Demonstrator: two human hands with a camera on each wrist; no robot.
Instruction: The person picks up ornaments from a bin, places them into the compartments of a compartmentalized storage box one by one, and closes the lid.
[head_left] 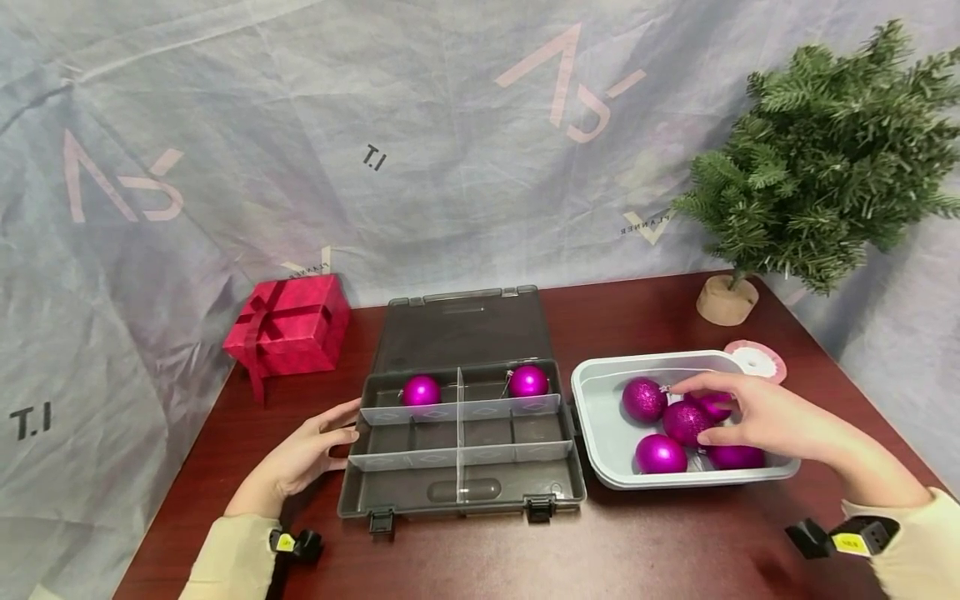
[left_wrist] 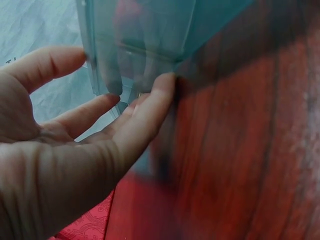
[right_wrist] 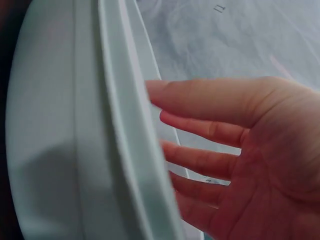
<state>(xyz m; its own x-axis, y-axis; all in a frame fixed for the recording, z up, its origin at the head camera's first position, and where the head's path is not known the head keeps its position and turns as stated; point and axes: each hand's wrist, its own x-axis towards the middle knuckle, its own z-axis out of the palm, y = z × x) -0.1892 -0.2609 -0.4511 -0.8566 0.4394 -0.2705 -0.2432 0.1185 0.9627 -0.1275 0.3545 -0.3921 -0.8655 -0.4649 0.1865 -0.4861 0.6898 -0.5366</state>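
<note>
In the head view a dark translucent compartment box point(head_left: 408, 504) lies with its lid folded back. One shiny purple bauble point(head_left: 422, 390) sits in its back left section and another purple bauble point(head_left: 528, 381) in the back right. My left hand point(head_left: 307, 454) is at the box's left side, fingers spread, fingertips right at the wall in the left wrist view. My right hand point(head_left: 772, 421) reaches into a white plastic tub point(head_left: 600, 433), thumb and forefinger apart on either side of a glittery bauble point(head_left: 684, 422). Several purple baubles lie around it. The tub's rim hides the right fingertips in the right wrist view.
A red gift box point(head_left: 300, 329) with a ribbon stands at the back left. A small artificial fir tree point(head_left: 825, 158) on a wooden base point(head_left: 727, 302) stands at the back right. A pink and white ribbon spool point(head_left: 772, 360) lies behind the tub. Grey cloth point(head_left: 420, 208) hangs behind the table.
</note>
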